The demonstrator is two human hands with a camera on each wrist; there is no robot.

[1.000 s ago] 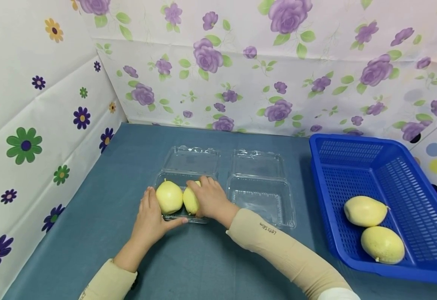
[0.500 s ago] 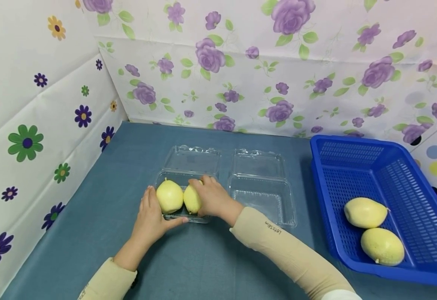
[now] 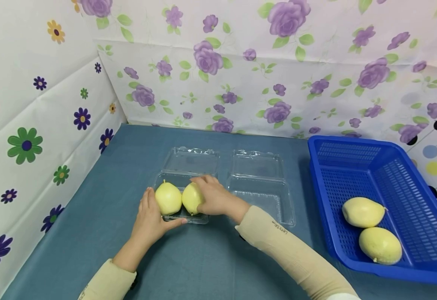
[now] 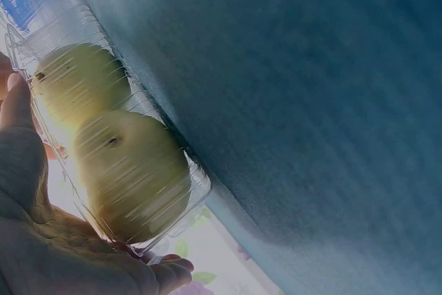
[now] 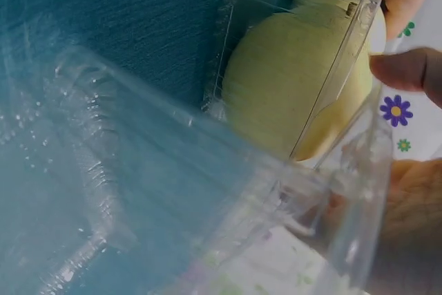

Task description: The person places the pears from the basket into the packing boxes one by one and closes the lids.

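Note:
Two yellow pears sit side by side in the base of a clear plastic clamshell box (image 3: 200, 219), its lid folded back. My left hand (image 3: 148, 216) lies along the box's left side, fingers straight and thumb stretched along the front rim, close by the left pear (image 3: 168, 199). Fingers and thumb of my right hand (image 3: 218, 198) curve round the right pear (image 3: 192, 199), covering its right side. In the left wrist view both pears show through the clear wall, the nearer pear (image 4: 131, 177) beside my left palm. The right wrist view shows my right thumb at the pear (image 5: 283, 81).
Just right of it stands a second clear clamshell box (image 3: 259, 193), lid also back. On the right, a blue plastic basket (image 3: 325, 225) holds two more pears (image 3: 380, 246). Flower-printed sheeting (image 3: 237, 62) rises behind the blue-grey tabletop (image 3: 188, 262).
My right hand has shifted slightly right, and more of the right pear now shows. The left hand stays at the box's side.

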